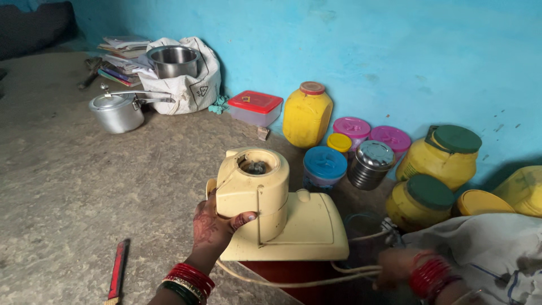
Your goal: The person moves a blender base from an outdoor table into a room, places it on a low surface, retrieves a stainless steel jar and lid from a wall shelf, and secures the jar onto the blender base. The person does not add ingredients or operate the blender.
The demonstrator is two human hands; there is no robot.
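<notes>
A cream-yellow mixer grinder base (282,209) stands on the floor in front of me, its round drive socket on top. My left hand (214,226), with red and green bangles at the wrist, grips the left side of its upright motor housing, thumb across the front. My right hand (398,265), blurred and wearing red bangles, sits low right by the machine's pale power cord (305,280), fingers curled at the cord's end; its grip is hard to make out.
Against the blue wall stand yellow jars (307,116) with green lids, pink- and blue-lidded tubs, a steel canister (370,164) and a red-lidded box (257,107). A pressure cooker (118,110), a steel pot on a white sack, and books lie far left. A red-handled tool (117,271) lies near left. White cloth covers the lower right.
</notes>
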